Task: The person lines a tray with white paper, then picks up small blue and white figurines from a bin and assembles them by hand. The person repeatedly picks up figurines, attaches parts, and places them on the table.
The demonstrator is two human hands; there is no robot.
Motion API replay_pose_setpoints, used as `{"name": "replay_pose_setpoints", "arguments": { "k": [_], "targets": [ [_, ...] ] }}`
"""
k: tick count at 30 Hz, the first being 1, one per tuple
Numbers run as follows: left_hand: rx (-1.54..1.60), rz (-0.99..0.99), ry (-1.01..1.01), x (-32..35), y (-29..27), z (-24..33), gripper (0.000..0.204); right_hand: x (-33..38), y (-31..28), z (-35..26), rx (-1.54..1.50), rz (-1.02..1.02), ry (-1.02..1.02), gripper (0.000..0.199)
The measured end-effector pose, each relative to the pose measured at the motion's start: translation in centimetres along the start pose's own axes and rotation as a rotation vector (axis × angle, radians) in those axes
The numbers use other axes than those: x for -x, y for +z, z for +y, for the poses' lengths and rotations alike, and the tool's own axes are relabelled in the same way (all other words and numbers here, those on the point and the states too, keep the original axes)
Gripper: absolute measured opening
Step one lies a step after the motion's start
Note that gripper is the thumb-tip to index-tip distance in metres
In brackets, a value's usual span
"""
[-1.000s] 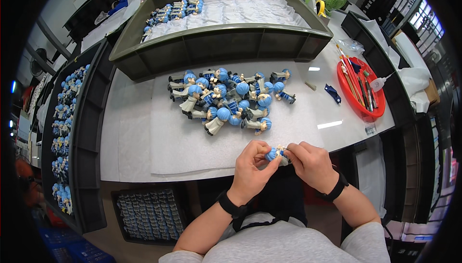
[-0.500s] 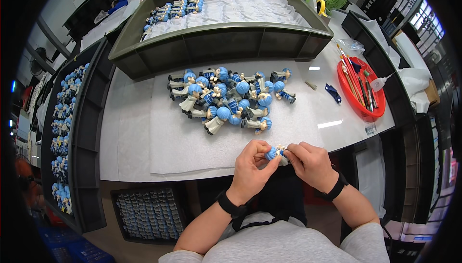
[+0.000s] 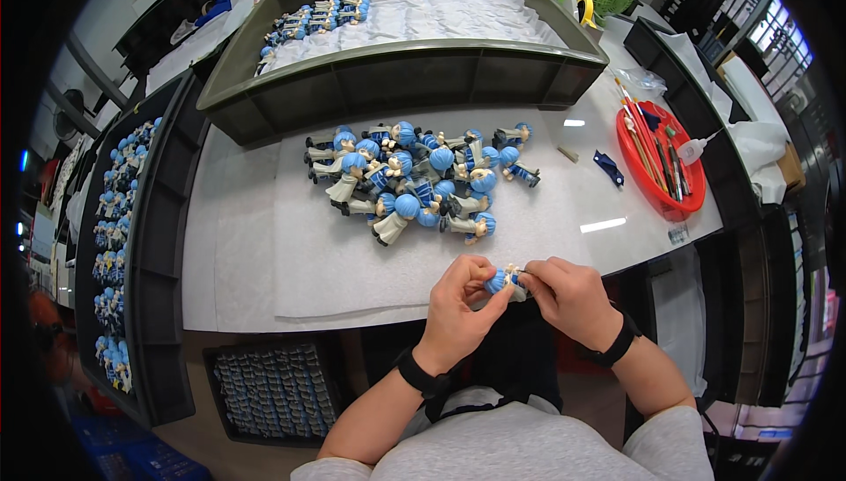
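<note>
Since the earlier frame I note no shift: both hands remain at the near edge of the white mat (image 3: 291,261). Head view: my left hand (image 3: 458,305) grips a blue-haired figurine (image 3: 502,282); my right hand (image 3: 568,292) pinches a thin tool against it. The figurine pile (image 3: 414,181) lies mid-mat, beyond them.

A small blue-haired figurine (image 3: 502,282) is sitting just off the near edge of the white table, between the left hand (image 3: 460,309) and the right hand (image 3: 568,294). Its round blue head is pointing left and showing between the left fingers, while its pale body is lying roughly sideways toward the right hand, mostly hidden. A thin dark tool tip (image 3: 522,271) is touching it from the right.
</note>
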State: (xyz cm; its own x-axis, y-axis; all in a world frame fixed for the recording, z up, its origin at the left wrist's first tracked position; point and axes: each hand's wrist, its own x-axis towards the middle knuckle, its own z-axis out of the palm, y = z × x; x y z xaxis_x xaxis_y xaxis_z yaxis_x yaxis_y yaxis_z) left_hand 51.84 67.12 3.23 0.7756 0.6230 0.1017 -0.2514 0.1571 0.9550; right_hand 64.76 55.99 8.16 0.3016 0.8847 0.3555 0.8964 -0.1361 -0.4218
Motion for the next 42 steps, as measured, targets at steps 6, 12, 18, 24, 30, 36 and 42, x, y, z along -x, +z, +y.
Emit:
{"name": "replay_pose_setpoints", "arguments": {
  "k": [6, 12, 18, 24, 30, 36, 42],
  "targets": [
    [-0.024, -0.039, -0.014, 0.0, -0.3, -0.2, 0.026, 0.1, 0.0, -0.6, 0.067, -0.001, 0.045, 0.009],
    [-0.005, -0.004, 0.021, 0.0, -0.1, -0.2, 0.023, -0.1, -0.2, -0.3, 0.051, -0.017, -0.024, 0.010],
    [-0.032, -0.050, -0.023, 0.0, -0.4, -0.1, 0.026, 0.1, 0.1, -0.5, 0.041, 0.006, 0.039, 0.009],
    [-0.010, -0.015, -0.011, 0.0, -0.3, -0.1, 0.024, 0.1, 0.2, -0.2, 0.017, 0.002, -0.020, 0.009],
    [-0.014, -0.056, -0.037, -0.1, -0.4, 0.0, 0.026, 0.3, 0.4, -0.3, 0.026, 0.022, 0.040, 0.010],
    [-0.009, -0.064, -0.063, -0.1, -0.5, 0.0, 0.026, 0.2, 0.4, -0.1, -0.005, 0.018, 0.005, 0.011],
    [0.000, -0.020, -0.019, 0.1, -0.5, -0.2, 0.024, 0.1, 0.7, 0.8, -0.249, 0.054, 0.137, 0.014]
  ]
}}
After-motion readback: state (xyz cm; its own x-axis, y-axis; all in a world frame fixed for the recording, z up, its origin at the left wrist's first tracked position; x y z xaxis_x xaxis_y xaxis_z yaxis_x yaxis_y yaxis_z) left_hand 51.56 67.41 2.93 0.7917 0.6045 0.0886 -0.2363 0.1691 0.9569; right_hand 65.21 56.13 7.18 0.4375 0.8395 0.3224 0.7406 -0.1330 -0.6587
